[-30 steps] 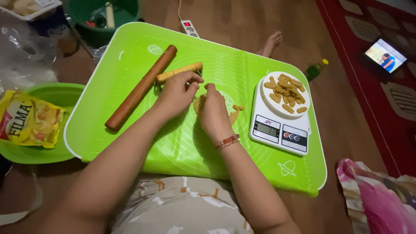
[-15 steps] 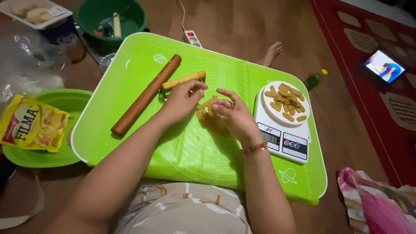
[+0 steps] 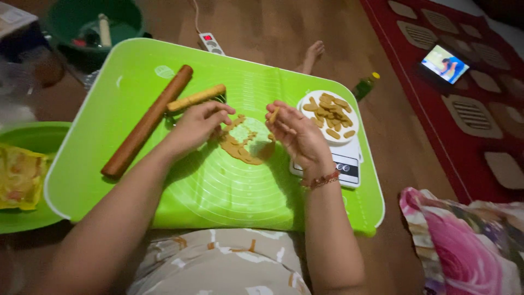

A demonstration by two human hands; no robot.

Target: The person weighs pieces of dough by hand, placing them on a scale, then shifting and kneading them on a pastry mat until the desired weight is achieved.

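Head view, my reading of the moment: the left hand [image 3: 197,124] rests on the green silicone mat [image 3: 218,191], fingers curled and pressed together at the left edge of the flattened brown dough [image 3: 246,143]; the right hand [image 3: 295,134] is raised just off the mat beside the dough's right edge, pinching a small dough strip [image 3: 274,113] between thumb and fingertips (a beaded bracelet [image 3: 322,179] sits on that wrist). I place the dough near the mat's centre, ragged, with a pale gap in its middle; just right of it a kitchen scale [image 3: 341,164] carries a white plate [image 3: 353,117] of cut pieces [image 3: 330,114]. A wooden rolling pin [image 3: 147,121] lies diagonally at left; a yellow-handled cutter [image 3: 195,98] lies beside it.
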